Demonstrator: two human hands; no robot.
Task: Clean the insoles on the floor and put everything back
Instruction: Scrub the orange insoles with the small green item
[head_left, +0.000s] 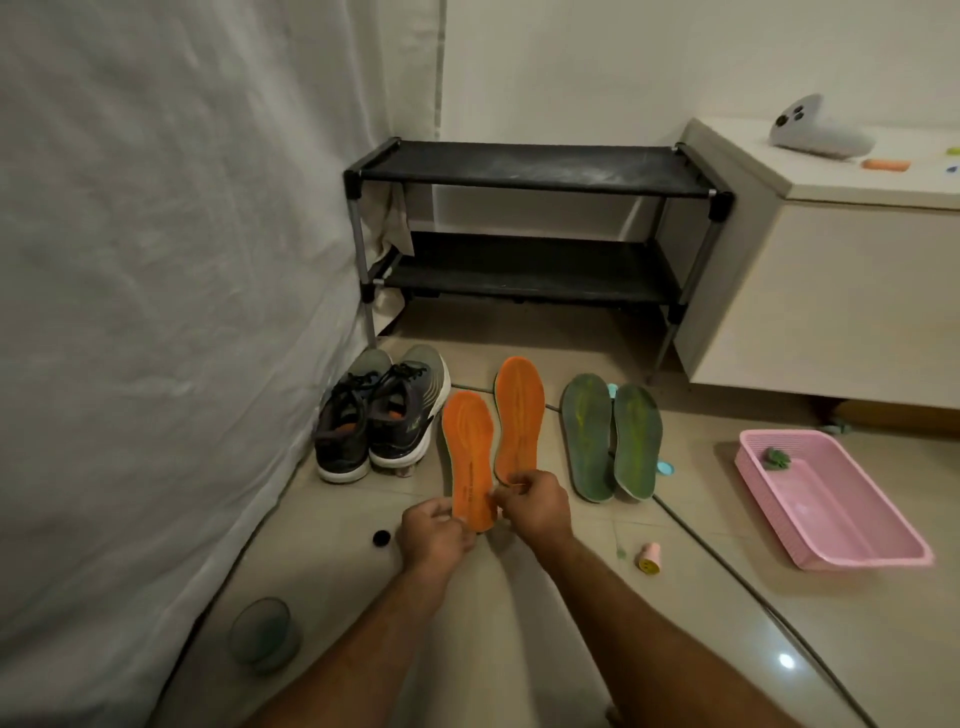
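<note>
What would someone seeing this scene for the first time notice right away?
Most likely the two bright orange insoles on the floor tiles at centre, where the left hand and right hand both pinch the heel end of the nearer one. Just right of them lies a pair of green insoles, and further right a pink basket. A pair of dark sneakers stands to the left.

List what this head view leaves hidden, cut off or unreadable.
- Near orange insole: heel end covered by the left hand and right hand; its printed text is too small to read.
- Blue item behind the green insoles: mostly hidden by them.
- Cabinet: cut off by the right edge.
- Green object in the pink basket: too small to identify.
</note>
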